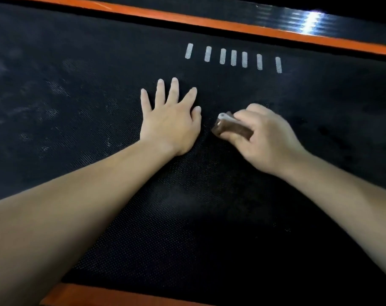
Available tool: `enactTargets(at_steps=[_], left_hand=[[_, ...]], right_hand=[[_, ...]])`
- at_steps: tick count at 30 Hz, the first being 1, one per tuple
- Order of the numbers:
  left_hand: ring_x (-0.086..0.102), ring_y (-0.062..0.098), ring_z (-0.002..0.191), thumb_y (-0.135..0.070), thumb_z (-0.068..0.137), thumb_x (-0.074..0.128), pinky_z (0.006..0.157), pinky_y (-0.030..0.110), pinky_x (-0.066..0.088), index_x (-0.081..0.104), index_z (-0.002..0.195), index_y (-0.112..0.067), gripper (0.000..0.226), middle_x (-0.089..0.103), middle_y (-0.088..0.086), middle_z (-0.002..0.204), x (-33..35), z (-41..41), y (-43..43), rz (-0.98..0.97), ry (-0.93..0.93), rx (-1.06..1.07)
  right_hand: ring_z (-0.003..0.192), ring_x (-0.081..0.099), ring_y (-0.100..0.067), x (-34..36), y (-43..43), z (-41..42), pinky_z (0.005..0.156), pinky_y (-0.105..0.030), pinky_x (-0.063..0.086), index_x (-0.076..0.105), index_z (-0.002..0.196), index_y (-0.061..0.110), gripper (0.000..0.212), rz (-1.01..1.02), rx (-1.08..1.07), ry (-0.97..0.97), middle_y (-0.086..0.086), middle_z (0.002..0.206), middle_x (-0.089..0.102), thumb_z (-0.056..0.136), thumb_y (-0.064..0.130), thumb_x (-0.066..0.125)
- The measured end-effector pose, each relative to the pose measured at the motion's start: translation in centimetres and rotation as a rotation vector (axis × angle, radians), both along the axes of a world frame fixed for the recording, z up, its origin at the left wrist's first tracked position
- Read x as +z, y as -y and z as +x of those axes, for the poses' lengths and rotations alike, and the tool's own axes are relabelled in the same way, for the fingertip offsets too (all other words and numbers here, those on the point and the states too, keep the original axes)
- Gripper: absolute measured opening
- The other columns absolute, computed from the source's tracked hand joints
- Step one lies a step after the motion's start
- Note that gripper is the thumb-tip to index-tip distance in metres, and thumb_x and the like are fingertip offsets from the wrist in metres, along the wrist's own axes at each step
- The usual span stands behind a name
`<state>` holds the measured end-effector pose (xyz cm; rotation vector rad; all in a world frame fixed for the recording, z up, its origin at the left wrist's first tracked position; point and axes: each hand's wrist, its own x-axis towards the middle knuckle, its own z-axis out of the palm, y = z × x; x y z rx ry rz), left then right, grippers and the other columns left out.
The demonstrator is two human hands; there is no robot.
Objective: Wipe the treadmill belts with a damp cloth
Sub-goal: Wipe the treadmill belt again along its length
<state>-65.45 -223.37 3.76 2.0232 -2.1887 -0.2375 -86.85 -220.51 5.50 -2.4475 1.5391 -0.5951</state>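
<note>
Centrally, the black treadmill belt [187,217] runs beyond both frame edges between orange side rails [209,21]. The left hand [170,124] lies flat on it, fingers [174,90] straight and spread; the blurred right hand [269,142] curls its fingers round a brown cloth [231,128], largely hidden, against the belt beside the left thumb.

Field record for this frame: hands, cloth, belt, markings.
belt: black, textured, pale smudges on its left part
orange rails: far edge and near edge
white marks: seven short bars in a row, near the far rail
left hand: flat on the belt, fingers spread, holds nothing
cloth: brown, bunched, blurred, down at the belt
right hand: grips the cloth
</note>
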Motion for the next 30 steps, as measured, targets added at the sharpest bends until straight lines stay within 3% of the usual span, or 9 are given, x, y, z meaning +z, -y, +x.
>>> enactTargets(at_steps=[5,11,13,16,21,27,30], left_hand=[[-0.006,0.034,0.159,-0.05,0.107,0.02,0.124,0.063,-0.005,0.019,0.162,-0.039,0.056,0.005,0.007,0.174,0.2,-0.1,0.0,0.039,0.0,0.009],[-0.011,0.037,0.158,-0.049,0.107,0.026,0.121,0.068,-0.009,0.023,0.161,-0.036,0.056,0.002,0.01,0.173,1.3,-0.8,0.6,0.133,-0.041,0.044],[-0.009,0.04,0.158,-0.052,0.106,0.028,0.12,0.069,-0.009,0.032,0.155,-0.03,0.054,0.006,0.015,0.172,1.6,-1.8,0.9,0.143,-0.056,0.08],[-0.007,0.039,0.158,-0.055,0.104,0.032,0.124,0.063,-0.007,0.039,0.15,-0.027,0.055,0.016,0.021,0.168,2.3,-3.2,1.8,0.107,-0.077,0.072],[-0.012,0.035,0.158,-0.051,0.101,0.036,0.125,0.057,-0.009,0.029,0.158,-0.038,0.058,0.001,0.012,0.173,2.0,-5.4,2.1,0.16,-0.134,0.01],[-0.015,0.039,0.157,-0.054,0.101,0.023,0.123,0.062,-0.012,0.012,0.164,-0.037,0.066,-0.006,0.016,0.172,0.8,-6.1,1.3,0.096,-0.012,0.01],[-0.014,0.04,0.157,-0.055,0.1,0.024,0.123,0.063,-0.01,0.012,0.164,-0.037,0.067,-0.004,0.017,0.172,0.7,-6.2,1.2,0.074,0.009,0.004]], right_hand=[[0.082,0.054,-0.023,0.7,6.6,-1.5,0.068,-0.033,0.037,0.06,0.091,0.019,0.032,-0.042,-0.351,-0.062,0.0,0.089,0.052,0.094,0.05,0.062],[0.072,0.05,-0.014,0.7,2.4,-0.6,0.061,-0.032,0.039,0.051,0.079,0.024,0.031,0.049,-0.064,-0.03,0.005,0.082,0.049,0.092,0.048,0.066],[0.079,0.054,-0.019,1.2,5.9,-1.9,0.066,-0.033,0.04,0.053,0.084,0.029,0.025,0.005,-0.199,-0.049,0.003,0.087,0.053,0.092,0.049,0.065],[0.089,0.06,-0.024,1.3,9.8,-3.0,0.07,-0.033,0.04,0.061,0.094,0.022,0.028,-0.009,-0.458,-0.024,0.0,0.095,0.059,0.094,0.051,0.063],[0.077,0.048,-0.018,0.3,5.6,-2.0,0.066,-0.032,0.035,0.049,0.081,0.029,0.029,-0.001,-0.173,-0.049,0.004,0.083,0.048,0.092,0.052,0.063],[0.094,0.062,-0.027,0.9,12.6,-3.7,0.074,-0.036,0.043,0.063,0.099,0.021,0.031,-0.064,-0.519,-0.047,-0.003,0.1,0.061,0.093,0.052,0.061],[0.083,0.056,-0.022,0.2,10.6,-1.9,0.07,-0.033,0.039,0.059,0.087,0.023,0.028,-0.071,-0.305,-0.048,0.0,0.093,0.058,0.092,0.051,0.063]])
